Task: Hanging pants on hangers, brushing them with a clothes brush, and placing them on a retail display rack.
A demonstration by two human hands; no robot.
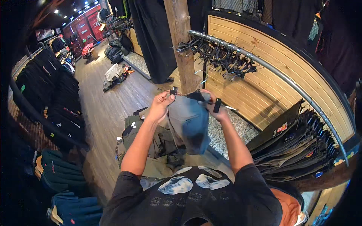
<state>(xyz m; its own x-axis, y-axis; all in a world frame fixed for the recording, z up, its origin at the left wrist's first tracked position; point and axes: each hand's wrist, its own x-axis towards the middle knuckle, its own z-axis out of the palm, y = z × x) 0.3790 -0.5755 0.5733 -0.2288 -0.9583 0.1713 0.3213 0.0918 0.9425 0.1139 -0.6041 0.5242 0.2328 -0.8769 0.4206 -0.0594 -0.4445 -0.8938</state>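
Observation:
A grey pair of trousers or shorts [188, 122] hangs in front of me from a clip hanger [203, 78], whose metal hook rises above the waistband. My left hand [160, 107] pinches the waistband's left corner beside a black hanger clip [174, 90]. At the other corner, my right hand [221, 114] is closed around the garment's edge next to a second black clip [217, 105]. A white tag end sticks out by the right fingers. The garment's lower part is somewhat blurred. Below it, a heap of olive and dark clothes [160, 141] lies on the floor.
A curved metal rail [271, 66] along the wooden wall carries many empty black hangers [222, 56] and, at right, dark trousers [298, 147]. A wooden post [180, 41] stands ahead. Dark garments [49, 90] line the left side. Further clothes piles [116, 75] lie on the wooden floor.

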